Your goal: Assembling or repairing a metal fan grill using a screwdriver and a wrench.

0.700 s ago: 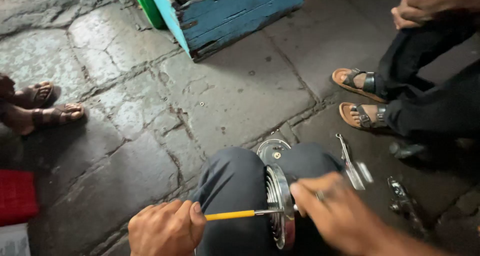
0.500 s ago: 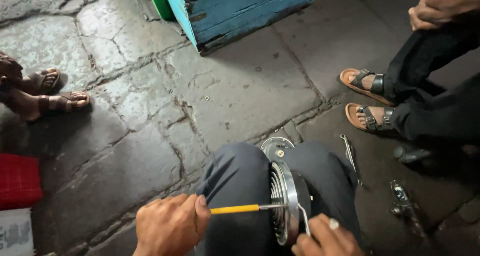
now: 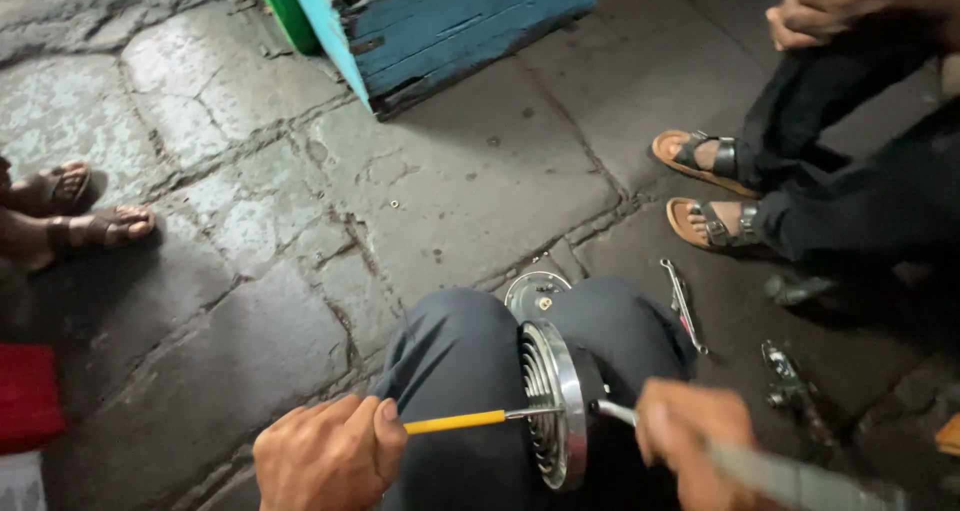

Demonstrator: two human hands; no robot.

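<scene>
Two hands: working on a finned metal disc (image 3: 552,403) clamped between the knees.
Left hand (image 3: 325,461): gripping a yellow-handled screwdriver (image 3: 468,421).
Right hand (image 3: 695,449): clenching a grey tool (image 3: 780,476).

View: single head-worn camera; no second view, so no shared field.
Position: above the wearer's lap, wearer seated low over a stone-paved floor (image 3: 250,201).
Direction: steeply downward and forward, along the wearer's knees.
Near field: left hand (image 3: 325,461) and right hand (image 3: 690,441) at the bottom edge, close to the lens, partly cut off.
Middle field: round finned metal part (image 3: 552,401) between the knees.
Far field: blue wooden crate (image 3: 470,16) at the top edge.
Side limits: another person's sandalled feet (image 3: 705,186) on the right; a further sandalled foot (image 3: 95,226) on the left.
</scene>
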